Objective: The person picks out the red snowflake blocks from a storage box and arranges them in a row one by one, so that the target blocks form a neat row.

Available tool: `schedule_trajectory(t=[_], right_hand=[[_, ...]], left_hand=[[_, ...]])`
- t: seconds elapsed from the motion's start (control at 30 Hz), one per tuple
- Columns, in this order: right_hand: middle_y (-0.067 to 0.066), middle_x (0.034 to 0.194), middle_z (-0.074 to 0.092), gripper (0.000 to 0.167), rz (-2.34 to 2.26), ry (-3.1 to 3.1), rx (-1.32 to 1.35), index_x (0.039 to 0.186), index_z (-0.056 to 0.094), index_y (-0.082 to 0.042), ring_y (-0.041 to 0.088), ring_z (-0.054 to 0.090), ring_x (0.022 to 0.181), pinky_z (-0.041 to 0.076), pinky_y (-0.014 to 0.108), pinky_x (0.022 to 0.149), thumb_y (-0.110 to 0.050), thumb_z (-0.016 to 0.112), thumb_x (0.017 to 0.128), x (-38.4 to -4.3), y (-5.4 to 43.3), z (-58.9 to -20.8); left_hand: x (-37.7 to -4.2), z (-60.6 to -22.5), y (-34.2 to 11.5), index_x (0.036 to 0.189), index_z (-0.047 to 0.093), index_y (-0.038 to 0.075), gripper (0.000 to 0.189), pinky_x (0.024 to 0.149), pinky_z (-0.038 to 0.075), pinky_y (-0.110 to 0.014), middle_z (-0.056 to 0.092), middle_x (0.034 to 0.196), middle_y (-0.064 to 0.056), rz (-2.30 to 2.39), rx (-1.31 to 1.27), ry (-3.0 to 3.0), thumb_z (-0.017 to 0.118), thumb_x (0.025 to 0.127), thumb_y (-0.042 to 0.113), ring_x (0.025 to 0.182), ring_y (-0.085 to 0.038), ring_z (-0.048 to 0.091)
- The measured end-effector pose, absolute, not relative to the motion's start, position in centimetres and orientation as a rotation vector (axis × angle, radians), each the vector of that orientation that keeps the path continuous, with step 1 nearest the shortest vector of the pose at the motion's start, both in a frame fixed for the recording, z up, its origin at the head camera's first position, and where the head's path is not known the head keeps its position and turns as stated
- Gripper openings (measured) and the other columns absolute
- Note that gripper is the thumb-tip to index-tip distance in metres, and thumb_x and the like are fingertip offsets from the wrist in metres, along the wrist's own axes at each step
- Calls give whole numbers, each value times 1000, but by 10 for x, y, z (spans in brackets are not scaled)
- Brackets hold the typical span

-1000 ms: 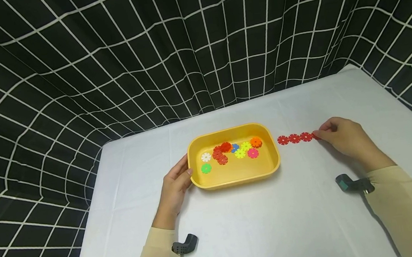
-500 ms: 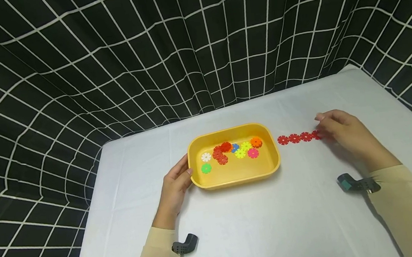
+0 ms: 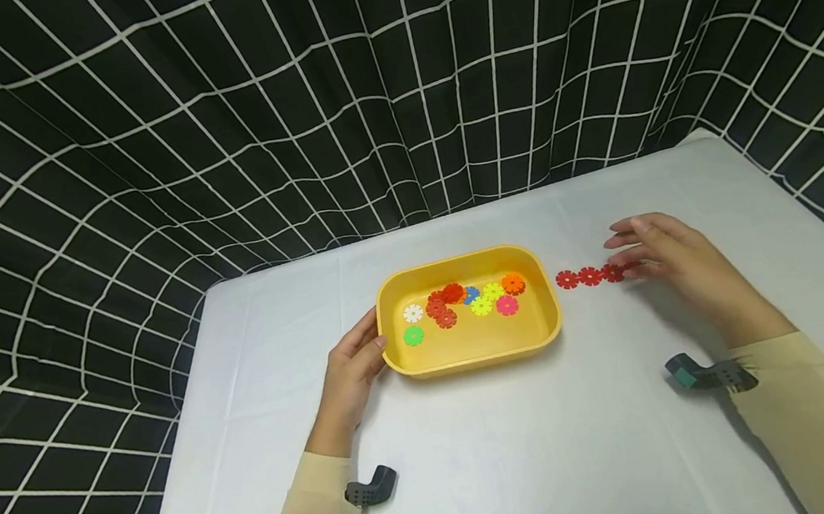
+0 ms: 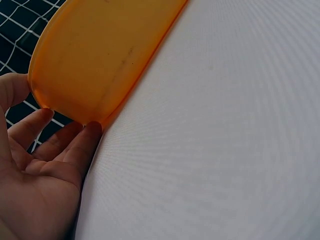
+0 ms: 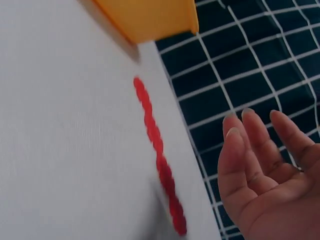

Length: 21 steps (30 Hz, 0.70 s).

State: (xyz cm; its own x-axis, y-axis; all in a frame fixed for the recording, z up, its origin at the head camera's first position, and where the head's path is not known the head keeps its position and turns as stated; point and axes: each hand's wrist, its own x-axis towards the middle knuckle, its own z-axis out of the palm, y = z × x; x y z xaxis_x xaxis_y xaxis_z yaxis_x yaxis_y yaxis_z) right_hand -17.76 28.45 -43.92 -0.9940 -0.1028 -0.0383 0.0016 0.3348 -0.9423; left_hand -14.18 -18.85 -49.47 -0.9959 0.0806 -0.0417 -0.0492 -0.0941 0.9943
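A yellow tray stands on the white table, holding several small notched plastic discs in white, green, red, blue, yellow, orange and pink. My left hand grips the tray's left end, thumb at the rim and fingers against the outer wall, as the left wrist view also shows. To the tray's right lies a row of red notched discs; in the right wrist view it is one overlapping line. Above its right end hovers my right hand, fingers loosely spread and holding nothing, hiding that end in the head view.
A white cloth covers the table. Behind it hangs a black curtain with a white grid. Each sleeve carries a dark wrist device, one on the left and one on the right.
My right hand has let go of the rightmost red disc, lifted off the row, and spread its fingers over its right end. The left hand and tray stay in place.
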Motion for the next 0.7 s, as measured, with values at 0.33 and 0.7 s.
schedule_trajectory(t=[0.33,0.7], right_hand=[[15,146,58,47,-1875,2424,-293,151,55,-9,22,68,119,61,25,94,-41,46,118,-169,253,-426],[16,143,59,39,-1861,2390,-499,150,54,-4,26,70,117,60,26,97,-25,48,118,-158,218,-416]], left_hand=[[-143,-497,-190,161,53,6,54,110,54,-37,54,161,-11,2262,43,2050,65,108,9,145,-26,54],[-144,-496,-189,160,55,7,54,110,54,-37,55,160,-10,2265,27,2045,65,107,10,145,-26,55]])
